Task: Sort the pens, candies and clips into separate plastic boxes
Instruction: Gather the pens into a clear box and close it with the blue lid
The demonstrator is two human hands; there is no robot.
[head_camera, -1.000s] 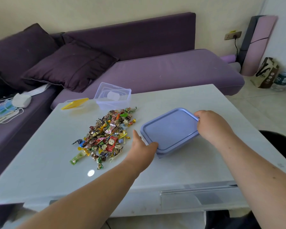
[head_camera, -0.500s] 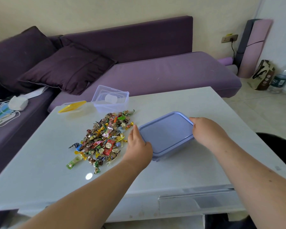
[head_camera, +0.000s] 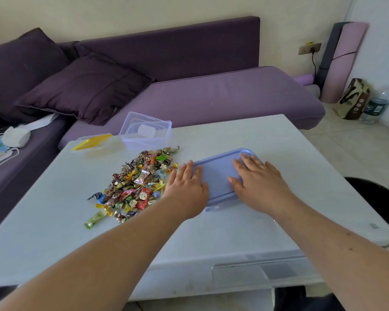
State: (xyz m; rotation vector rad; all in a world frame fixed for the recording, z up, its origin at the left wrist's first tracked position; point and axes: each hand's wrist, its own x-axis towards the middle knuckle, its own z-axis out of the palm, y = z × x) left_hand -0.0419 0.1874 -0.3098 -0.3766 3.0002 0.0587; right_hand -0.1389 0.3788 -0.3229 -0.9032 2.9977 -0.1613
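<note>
Step in hand: sealing. Left hand [head_camera: 187,184] and right hand [head_camera: 257,179], fingers spread flat, press the lid of one blue box [head_camera: 220,176] at mid-desk [head_camera: 267,225]. Next move, by judgement: pick from the mixed pile [head_camera: 136,181] just left. Further boxes: one clear [head_camera: 145,131], one yellow-lidded [head_camera: 92,142]. Candies and clips too many to count; pens not visible.
</note>
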